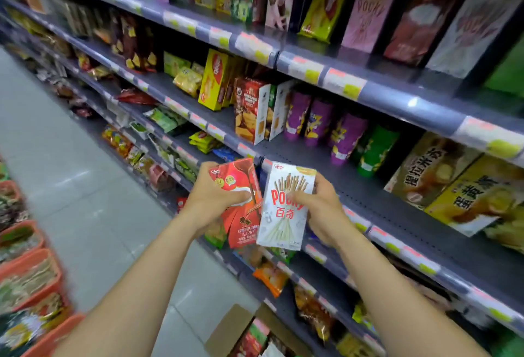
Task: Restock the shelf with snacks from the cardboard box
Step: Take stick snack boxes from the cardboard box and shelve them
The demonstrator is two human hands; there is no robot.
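My left hand [211, 200] grips a red snack box [241, 215] with more red boxes fanned behind it. My right hand [320, 209] grips a white Pocky box [283, 215], thumb across its front. Both boxes are held upright in front of the middle shelf's edge [377, 232]. An open cardboard box [232, 328] sits on the floor below, with more snack packs inside. The dark shelf board [382, 203] behind my hands has a bare stretch between purple cups and yellow boxes.
Purple snack cups [317, 121] and a green one [374, 149] stand on the middle shelf. Pocky boxes [368, 13] line the shelf above. Orange baskets [31, 277] of goods stand at left across the grey aisle floor [71, 144].
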